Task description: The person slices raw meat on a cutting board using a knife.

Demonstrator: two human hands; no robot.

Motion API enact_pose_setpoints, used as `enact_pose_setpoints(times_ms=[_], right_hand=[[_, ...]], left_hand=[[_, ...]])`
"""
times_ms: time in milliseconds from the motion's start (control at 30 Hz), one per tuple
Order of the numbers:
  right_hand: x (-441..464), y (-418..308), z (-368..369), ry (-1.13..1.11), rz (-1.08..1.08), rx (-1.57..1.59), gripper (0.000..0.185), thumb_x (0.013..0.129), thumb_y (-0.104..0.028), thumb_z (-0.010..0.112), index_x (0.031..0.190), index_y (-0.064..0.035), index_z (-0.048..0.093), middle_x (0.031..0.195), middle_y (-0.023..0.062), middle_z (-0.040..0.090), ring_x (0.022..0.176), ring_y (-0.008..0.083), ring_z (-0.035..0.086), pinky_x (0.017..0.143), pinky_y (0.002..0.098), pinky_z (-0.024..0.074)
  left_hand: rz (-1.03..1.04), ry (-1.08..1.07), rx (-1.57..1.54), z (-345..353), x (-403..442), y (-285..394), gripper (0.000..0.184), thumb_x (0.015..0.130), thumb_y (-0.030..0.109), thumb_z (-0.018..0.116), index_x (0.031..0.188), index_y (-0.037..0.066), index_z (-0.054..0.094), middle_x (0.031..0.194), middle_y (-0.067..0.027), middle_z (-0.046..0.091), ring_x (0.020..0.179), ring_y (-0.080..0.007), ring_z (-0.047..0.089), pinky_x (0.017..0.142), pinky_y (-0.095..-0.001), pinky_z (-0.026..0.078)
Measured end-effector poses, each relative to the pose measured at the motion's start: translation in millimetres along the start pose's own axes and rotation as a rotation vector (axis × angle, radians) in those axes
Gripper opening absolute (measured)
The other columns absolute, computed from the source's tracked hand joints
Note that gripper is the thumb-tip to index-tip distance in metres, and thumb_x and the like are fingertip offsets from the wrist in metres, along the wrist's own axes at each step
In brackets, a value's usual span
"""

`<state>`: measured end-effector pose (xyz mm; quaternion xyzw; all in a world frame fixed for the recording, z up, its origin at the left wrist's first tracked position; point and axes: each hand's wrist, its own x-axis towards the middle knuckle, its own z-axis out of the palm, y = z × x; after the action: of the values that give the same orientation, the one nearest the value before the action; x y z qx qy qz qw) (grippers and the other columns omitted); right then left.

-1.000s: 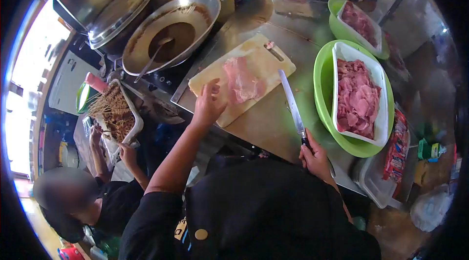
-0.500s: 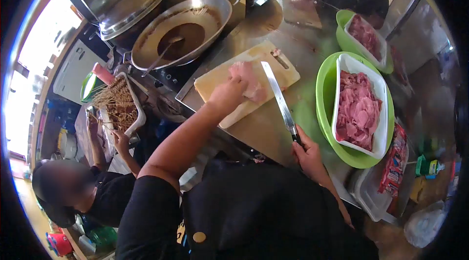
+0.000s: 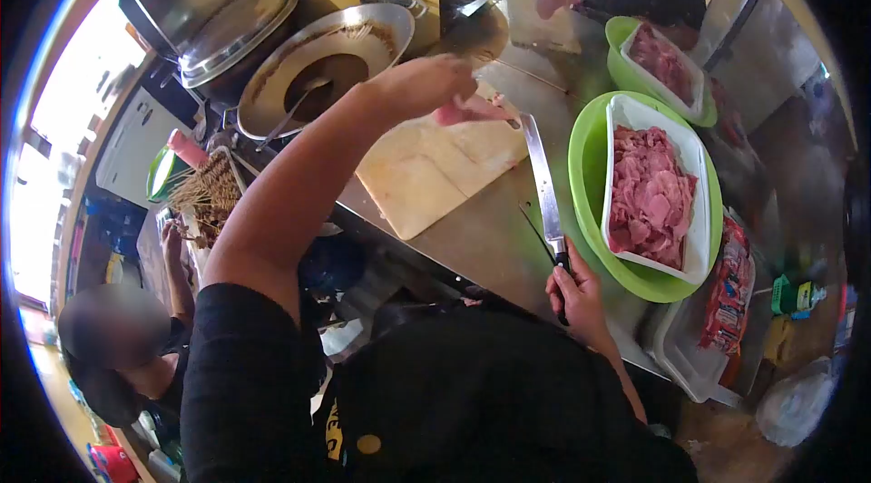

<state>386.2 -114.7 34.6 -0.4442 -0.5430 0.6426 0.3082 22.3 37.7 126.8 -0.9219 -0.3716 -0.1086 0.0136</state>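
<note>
My left hand (image 3: 434,86) is closed on a thin piece of raw meat (image 3: 476,109), which hangs from its fingers over the far edge of the white cutting board (image 3: 435,170). Scored lines and stains mark the board. In my right hand (image 3: 577,288) is the black handle of a long knife (image 3: 543,179), its blade pointing away from me just right of the board. To the right, a green basin (image 3: 581,165) holds a white tray (image 3: 705,202) heaped with sliced raw meat (image 3: 650,197).
A wide pan (image 3: 399,29) of brown sauce with a ladle stands back left, beside a lidded pot (image 3: 238,34). Skewers (image 3: 204,193) fill a tray near a co-worker (image 3: 122,338). A red packet (image 3: 729,288) lies right. The shiny back wall mirrors the counter.
My left hand has gripped the meat and lifted it off the board, moving it up and away from me. My right hand still holds the knife, with little movement.
</note>
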Motion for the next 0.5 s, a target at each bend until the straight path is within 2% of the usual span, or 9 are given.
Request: enact_pose_setpoints(times_ms=[67,133,200,300,333,433,467,500], right_hand=[[-2,1,0,-0.009,0.006,0.010,0.054,0.093,-0.009,0.046,0.144,-0.0117,0.028,0.069,0.0021,0.052,0.048,0.0057,0.042,0.046,0.0194,0.0363],[-6,6,2,-0.028,0.031,0.025,0.054,0.093,-0.010,0.046,0.144,-0.0122,0.029,0.069,0.0019,0.052,0.049,0.0057,0.042,0.046,0.0197,0.0369],[-8,6,4,-0.067,0.058,-0.037,0.053,0.093,-0.011,0.046,0.143,-0.0123,0.030,0.069,0.0016,0.053,0.049,0.0059,0.043,0.046,0.0200,0.0377],[-8,-3,11,-0.113,0.117,-0.074,0.052,0.093,-0.012,0.046,0.143,-0.0123,0.032,0.069,0.0016,0.053,0.049,0.0064,0.043,0.047,0.0202,0.0384],[-6,-6,14,-0.125,0.142,-0.078,0.051,0.093,-0.012,0.046,0.142,-0.0122,0.032,0.069,0.0017,0.053,0.049,0.0066,0.043,0.047,0.0202,0.0385],[11,1,25,-0.153,0.038,-0.165,0.049,0.094,-0.014,0.045,0.141,-0.0104,0.033,0.069,0.0021,0.053,0.048,0.0069,0.044,0.046,0.0199,0.0388],[18,2,30,-0.160,0.033,-0.154,0.049,0.094,-0.014,0.045,0.141,-0.0098,0.033,0.069,0.0024,0.053,0.048,0.0068,0.044,0.046,0.0199,0.0386],[25,3,37,-0.170,0.026,-0.142,0.048,0.094,-0.014,0.045,0.141,-0.0092,0.033,0.068,0.0027,0.053,0.047,0.0068,0.044,0.045,0.0200,0.0384]], left_hand=[[0.053,-0.003,0.001,16,-27,3,0.009,0.079,0.012,0.050,0.082,0.010,0.059,0.086,-0.0097,0.056,0.087,-0.0287,0.055,0.075,-0.0392,0.046],[0.077,-0.021,0.068,49,-68,8,0.007,0.079,0.013,0.051,0.078,0.010,0.057,0.085,-0.0068,0.055,0.088,-0.0260,0.055,0.075,-0.0369,0.046],[-0.012,-0.177,0.260,64,-101,18,0.008,0.074,0.012,0.055,0.079,0.012,0.061,0.086,-0.0044,0.057,0.092,-0.0247,0.055,0.076,-0.0350,0.046],[-0.532,0.046,0.004,72,-134,40,0.014,0.070,0.004,0.056,0.083,0.008,0.060,0.087,-0.0086,0.058,0.091,-0.0296,0.055,0.081,-0.0388,0.045],[-0.632,0.254,-0.147,76,-141,46,0.016,0.070,0.003,0.055,0.084,0.008,0.061,0.090,-0.0102,0.059,0.090,-0.0295,0.058,0.077,-0.0386,0.048],[-0.830,0.511,-0.215,95,-136,72,0.017,0.072,0.002,0.055,0.088,0.005,0.060,0.088,-0.0137,0.059,0.083,-0.0331,0.060,0.072,-0.0409,0.050],[-0.879,0.458,-0.325,101,-127,82,0.019,0.075,0.000,0.057,0.094,0.002,0.059,0.089,-0.0135,0.059,0.080,-0.0296,0.062,0.072,-0.0343,0.052],[-0.850,0.495,-0.442,106,-119,93,0.023,0.076,0.001,0.059,0.099,0.002,0.059,0.092,-0.0140,0.058,0.078,-0.0276,0.064,0.071,-0.0326,0.053]])
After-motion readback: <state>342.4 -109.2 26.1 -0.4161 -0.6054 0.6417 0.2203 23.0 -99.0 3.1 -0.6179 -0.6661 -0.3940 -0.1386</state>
